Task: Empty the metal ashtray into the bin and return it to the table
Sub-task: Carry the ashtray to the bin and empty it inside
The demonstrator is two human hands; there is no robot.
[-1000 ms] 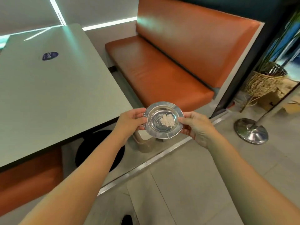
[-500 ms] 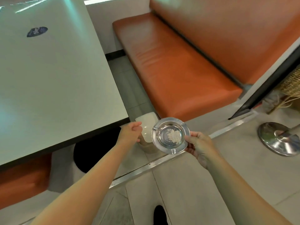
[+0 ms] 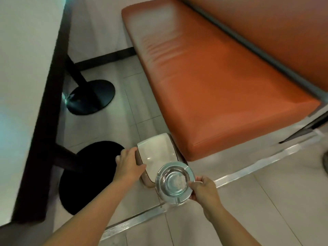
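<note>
The round metal ashtray (image 3: 174, 181) is held level by its right rim in my right hand (image 3: 205, 189), with pale ash in its bowl. It hovers over the near corner of a small bin with a white lid (image 3: 157, 153) that stands on the floor beside the bench. My left hand (image 3: 128, 164) rests against the bin lid's left edge, thumb on top. The lid looks closed. The white table (image 3: 23, 68) with its dark edge fills the left side.
An orange padded bench (image 3: 221, 82) runs along the right, its corner just beyond the bin. Two black round table bases (image 3: 92, 96) stand on the tiled floor under the table. A metal floor strip (image 3: 248, 167) crosses below the bench.
The view has dropped toward the floor and closer to the bin. My left hand let go of the ashtray and reached the bin lid. My right hand carried the ashtray down over the bin.
</note>
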